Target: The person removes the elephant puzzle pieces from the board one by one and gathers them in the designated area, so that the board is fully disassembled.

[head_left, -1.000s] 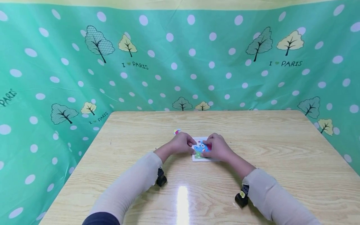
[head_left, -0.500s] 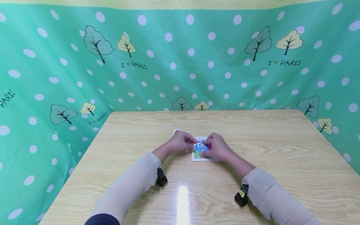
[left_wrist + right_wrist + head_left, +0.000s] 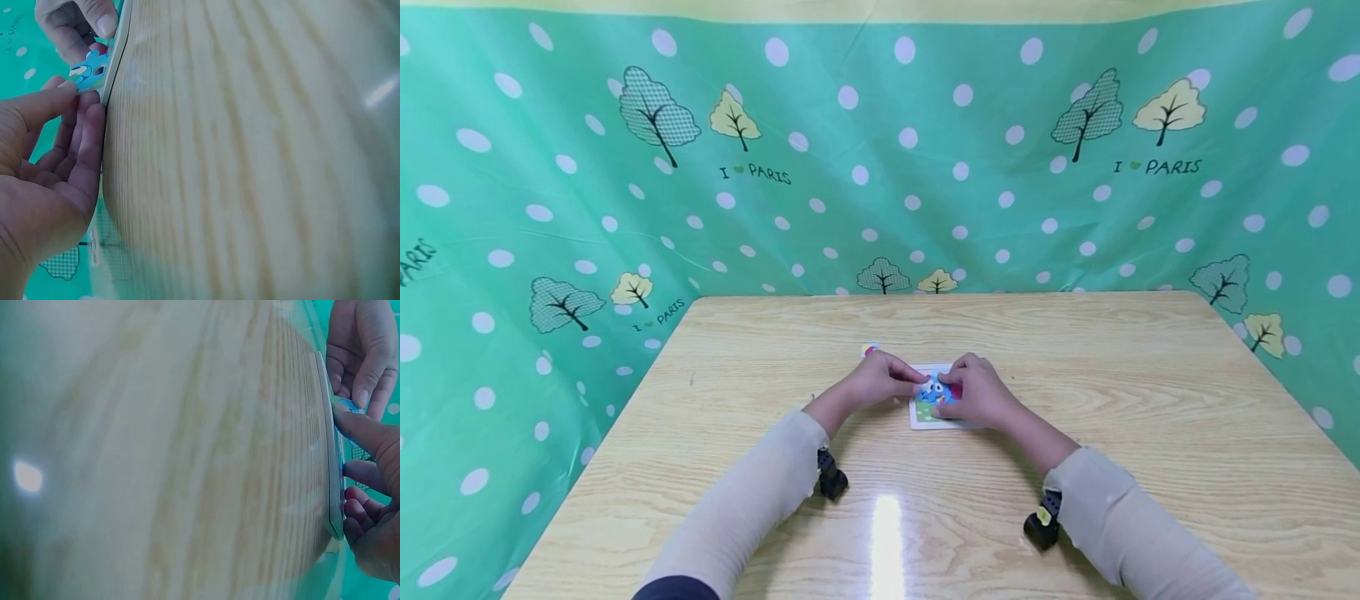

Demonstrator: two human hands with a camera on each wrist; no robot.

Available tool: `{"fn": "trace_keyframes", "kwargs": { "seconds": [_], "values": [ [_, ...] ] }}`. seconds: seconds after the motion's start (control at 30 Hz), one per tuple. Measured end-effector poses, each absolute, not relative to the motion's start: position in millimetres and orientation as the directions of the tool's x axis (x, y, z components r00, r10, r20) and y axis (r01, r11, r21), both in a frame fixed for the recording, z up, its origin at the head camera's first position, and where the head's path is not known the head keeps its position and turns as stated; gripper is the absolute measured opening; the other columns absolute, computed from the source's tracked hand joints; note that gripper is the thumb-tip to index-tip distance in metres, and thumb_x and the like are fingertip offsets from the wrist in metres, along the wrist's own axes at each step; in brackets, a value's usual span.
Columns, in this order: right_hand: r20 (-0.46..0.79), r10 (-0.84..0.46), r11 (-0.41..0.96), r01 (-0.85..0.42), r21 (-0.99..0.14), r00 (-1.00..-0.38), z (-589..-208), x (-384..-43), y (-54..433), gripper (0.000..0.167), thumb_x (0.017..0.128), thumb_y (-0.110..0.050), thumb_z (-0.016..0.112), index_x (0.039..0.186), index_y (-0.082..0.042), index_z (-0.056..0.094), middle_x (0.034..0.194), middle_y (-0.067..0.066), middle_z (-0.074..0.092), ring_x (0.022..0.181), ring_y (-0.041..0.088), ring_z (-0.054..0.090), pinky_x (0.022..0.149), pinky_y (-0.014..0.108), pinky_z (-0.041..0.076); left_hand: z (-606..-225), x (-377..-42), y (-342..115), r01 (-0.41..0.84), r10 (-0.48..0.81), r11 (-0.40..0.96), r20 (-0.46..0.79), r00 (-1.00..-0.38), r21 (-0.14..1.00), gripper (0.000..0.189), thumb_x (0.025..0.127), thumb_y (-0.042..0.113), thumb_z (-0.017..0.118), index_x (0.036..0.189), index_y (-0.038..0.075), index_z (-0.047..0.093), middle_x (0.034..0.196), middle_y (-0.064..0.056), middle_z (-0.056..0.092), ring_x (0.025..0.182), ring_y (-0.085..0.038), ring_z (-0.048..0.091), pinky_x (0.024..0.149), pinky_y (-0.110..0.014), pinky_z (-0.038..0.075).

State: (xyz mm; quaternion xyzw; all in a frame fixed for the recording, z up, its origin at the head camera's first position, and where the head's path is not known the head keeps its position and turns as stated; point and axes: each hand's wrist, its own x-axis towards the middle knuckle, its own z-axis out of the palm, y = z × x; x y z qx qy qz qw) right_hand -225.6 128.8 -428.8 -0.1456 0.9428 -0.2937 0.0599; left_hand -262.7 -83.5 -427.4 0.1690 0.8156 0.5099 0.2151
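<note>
A small puzzle board (image 3: 927, 426) with a white border lies flat on the table, showing a blue cartoon animal (image 3: 936, 393) over a green patch. My left hand (image 3: 877, 380) is at the board's left side and pinches a blue puzzle piece (image 3: 87, 71) with an eye printed on it between thumb and fingertips. In the left wrist view this piece is tilted up from the board. My right hand (image 3: 987, 393) rests over the board's right part, its thumb (image 3: 359, 425) and fingertips pressing on the surface and hiding much of the picture.
Just behind my left hand lies a loose puzzle piece (image 3: 869, 349) in yellow and pink. The wooden table (image 3: 775, 333) ends at a green dotted curtain (image 3: 820, 150) behind and at the left. Black wrist cameras hang under both forearms.
My left fingers have shifted slightly up and to the right over the board's left part, with the piece. The right hand holds its place.
</note>
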Motion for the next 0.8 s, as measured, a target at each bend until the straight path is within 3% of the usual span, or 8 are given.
{"fn": "trace_keyframes", "kwargs": {
  "seconds": [0.4, 0.8],
  "values": [
    [-0.024, -0.33, 0.775, -0.257, -0.577, -0.944, -425.7, -224.8, 126.9, 0.064, 0.075, -0.028, 0.087, 0.129, -0.004, 0.063, 0.112, 0.006, 0.049, 0.101, 0.024, 0.043, 0.082, 0.033, 0.042, -432.5, -267.4, -81.2, -0.097, 0.459, 0.308, -0.237, -0.856, 0.947, 0.019, 0.091, -0.001, 0.066, 0.108, -0.001, 0.073, 0.103, -0.012, 0.071, 0.074, -0.014, 0.067, 0.073, -0.03, 0.058],
    [-0.02, -0.336, 0.78, -0.267, -0.566, -0.942, -426.2, -223.5, 129.1, 0.063, 0.076, -0.03, 0.085, 0.129, -0.005, 0.063, 0.112, 0.006, 0.049, 0.101, 0.024, 0.043, 0.085, 0.035, 0.043, -429.7, -263.8, -88.7, -0.131, 0.484, 0.224, -0.227, -0.845, 0.966, 0.021, 0.091, -0.003, 0.064, 0.111, -0.004, 0.07, 0.113, -0.015, 0.066, 0.09, -0.023, 0.07, 0.08, -0.033, 0.057]
  ]
}}
